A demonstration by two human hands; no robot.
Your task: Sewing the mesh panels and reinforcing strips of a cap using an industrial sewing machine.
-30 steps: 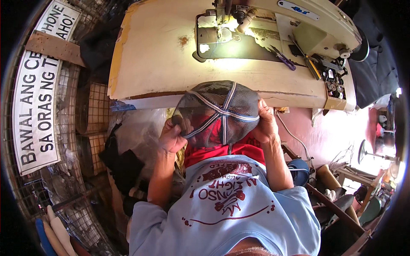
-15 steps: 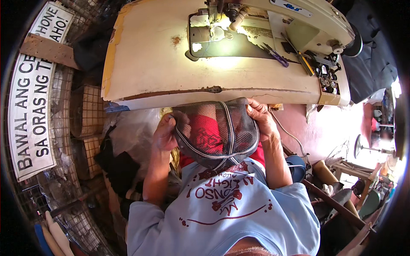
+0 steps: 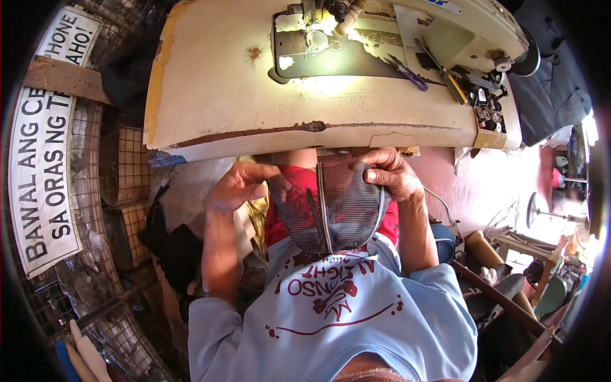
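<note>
Between my hands, over my lap, a dark see-through mesh piece (image 3: 353,207) hangs with a rounded lower edge. A light-and-dark striped band runs down its middle, and red cloth shows through its left half. My right hand (image 3: 393,177) pinches its upper right edge, thumb on the near side and fingers bent behind. My left hand (image 3: 238,186) is at the upper left corner, its forefinger reaching over the edge and its thumb just below. Some of the left fingers are hidden from sight.
Ahead lies a worn sewing table (image 3: 210,83) with a lit sewing machine (image 3: 471,38). Purple-handled scissors (image 3: 410,75), a yellow-handled screwdriver (image 3: 452,83) and a tray of small metal parts (image 3: 489,114) are on its right. Wire mesh racks (image 3: 133,165) stand left.
The mesh piece has turned and flattened: its lower cross band no longer shows and the middle band stands nearly straight. My left hand has shifted its hold, forefinger now stretched.
</note>
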